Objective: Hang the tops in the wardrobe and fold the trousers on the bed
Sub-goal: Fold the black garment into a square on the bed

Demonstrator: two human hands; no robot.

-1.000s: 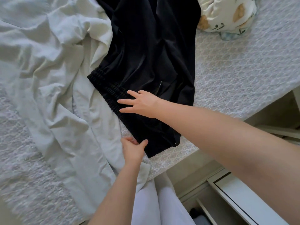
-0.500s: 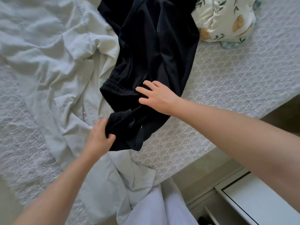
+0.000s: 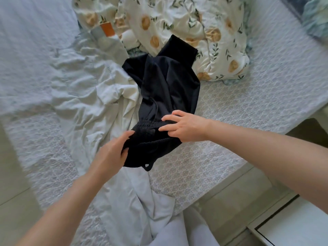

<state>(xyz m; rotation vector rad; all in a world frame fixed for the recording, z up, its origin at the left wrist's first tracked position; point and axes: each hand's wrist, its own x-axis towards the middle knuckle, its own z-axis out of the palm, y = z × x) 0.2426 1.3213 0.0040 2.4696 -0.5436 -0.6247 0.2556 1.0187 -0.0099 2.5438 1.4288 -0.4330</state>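
Now our left hand (image 3: 113,153) and right hand (image 3: 184,127) each clamp fingers on the black trousers (image 3: 165,86) at the waistband, over the bed (image 3: 248,118).

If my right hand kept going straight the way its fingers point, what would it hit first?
The right hand is on the black trousers at the waistband, so that fabric comes first. Pushing on, it would likely meet the left hand, though depth is unclear.

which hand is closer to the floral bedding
Right. The right hand holds the black trousers below the floral bedding; the left hand holds them lower, further left.
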